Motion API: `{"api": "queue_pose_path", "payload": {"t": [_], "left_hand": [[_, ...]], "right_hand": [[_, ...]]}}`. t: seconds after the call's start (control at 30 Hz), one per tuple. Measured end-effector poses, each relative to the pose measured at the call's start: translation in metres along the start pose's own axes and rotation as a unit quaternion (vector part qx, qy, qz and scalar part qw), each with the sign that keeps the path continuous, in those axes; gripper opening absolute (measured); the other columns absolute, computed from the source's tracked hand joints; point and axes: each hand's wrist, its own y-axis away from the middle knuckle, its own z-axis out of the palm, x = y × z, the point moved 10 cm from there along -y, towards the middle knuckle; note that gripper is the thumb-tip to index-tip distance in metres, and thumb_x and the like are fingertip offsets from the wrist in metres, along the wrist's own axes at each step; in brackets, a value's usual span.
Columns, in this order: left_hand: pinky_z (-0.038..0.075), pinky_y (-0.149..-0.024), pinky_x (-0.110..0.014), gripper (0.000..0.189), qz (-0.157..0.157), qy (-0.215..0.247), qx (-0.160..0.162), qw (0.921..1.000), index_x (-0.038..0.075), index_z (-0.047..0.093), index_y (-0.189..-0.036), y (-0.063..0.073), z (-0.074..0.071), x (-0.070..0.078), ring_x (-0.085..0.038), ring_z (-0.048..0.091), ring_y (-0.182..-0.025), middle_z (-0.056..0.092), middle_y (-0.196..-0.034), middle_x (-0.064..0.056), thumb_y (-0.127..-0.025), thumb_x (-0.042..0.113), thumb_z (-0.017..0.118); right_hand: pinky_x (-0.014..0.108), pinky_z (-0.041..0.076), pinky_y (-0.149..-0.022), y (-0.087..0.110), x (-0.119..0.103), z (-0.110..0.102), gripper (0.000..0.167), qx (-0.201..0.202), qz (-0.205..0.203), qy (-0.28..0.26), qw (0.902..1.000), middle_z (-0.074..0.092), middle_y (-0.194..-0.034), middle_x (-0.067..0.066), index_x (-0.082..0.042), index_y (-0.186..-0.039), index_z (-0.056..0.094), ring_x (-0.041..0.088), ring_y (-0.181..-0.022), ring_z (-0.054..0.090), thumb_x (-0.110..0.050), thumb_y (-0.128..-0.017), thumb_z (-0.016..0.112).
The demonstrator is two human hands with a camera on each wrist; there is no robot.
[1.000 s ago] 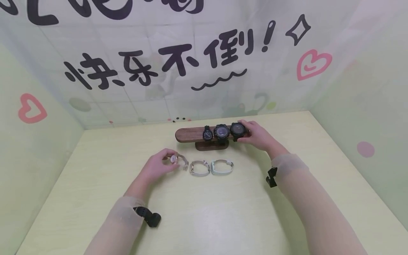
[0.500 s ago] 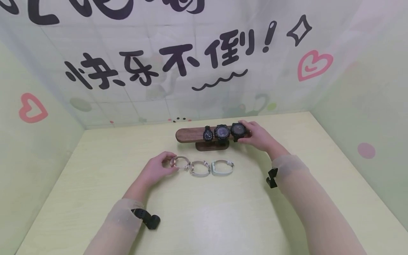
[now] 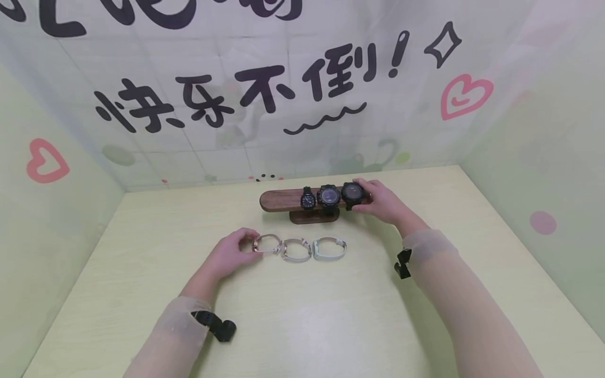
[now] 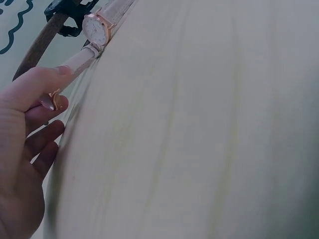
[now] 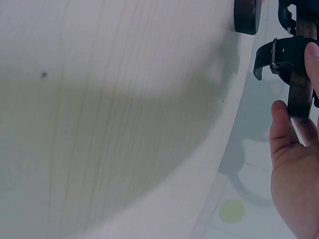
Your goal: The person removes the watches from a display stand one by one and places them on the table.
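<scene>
My left hand (image 3: 233, 253) pinches a pale-strapped wristwatch (image 3: 268, 243) by its rose-gold case. The strap forms a closed loop standing on edge, close over the table. Beside it, in a row to the right, are a second pale watch (image 3: 296, 250) and a mint-coloured one (image 3: 329, 248). In the left wrist view a round white dial (image 4: 96, 30) faces the camera. My right hand (image 3: 382, 202) grips a black wristwatch (image 3: 352, 193) at the right end of the wooden watch stand (image 3: 281, 200), its thumb on the watch and fingers around the bar's end (image 5: 300, 102).
On the stand's bar are a chunky black digital watch (image 3: 329, 195) and a small black square-faced watch (image 3: 308, 199); its left part is bare wood. The stand's base (image 3: 314, 216) rests on the pale table (image 3: 302, 320). A printed wall (image 3: 264, 152) rises behind.
My left hand has turned the pale watch from dial-up with a trailing strap to a loop on edge, in line with the other two. My right hand stays on the black watch.
</scene>
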Motion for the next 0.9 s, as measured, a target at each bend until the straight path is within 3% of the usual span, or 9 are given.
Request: {"api": "queue_pose_path", "payload": {"t": [0.43, 0.9], "left_hand": [[0.035, -0.102, -0.049, 0.046, 0.020, -0.026, -0.012, 0.9994, 0.008, 0.059, -0.117, 0.0009, 0.0050, 0.0031, -0.032, 0.049, -0.117, 0.058, -0.119, -0.011, -0.077, 0.023, 0.076], [0.034, -0.103, -0.048, 0.050, 0.014, -0.025, -0.014, 0.9995, 0.010, 0.059, -0.118, 0.0012, 0.0021, 0.0059, -0.031, 0.048, -0.119, 0.058, -0.121, -0.010, -0.075, 0.028, 0.077]], "right_hand": [[0.052, 0.036, -0.099, 0.0008, -0.0013, -0.0007, 0.073, 0.002, -0.004, 0.000, 1.0000, 0.041, -0.129, 0.027, -0.013, -0.144, 0.037, 0.040, -0.113, 0.046, -0.024, -0.082, 0.074], [0.051, 0.036, -0.099, 0.0005, 0.0010, 0.0004, 0.074, 0.000, 0.001, -0.002, 1.0000, 0.041, -0.129, 0.026, -0.014, -0.145, 0.035, 0.037, -0.110, 0.049, -0.025, -0.082, 0.073]]}}
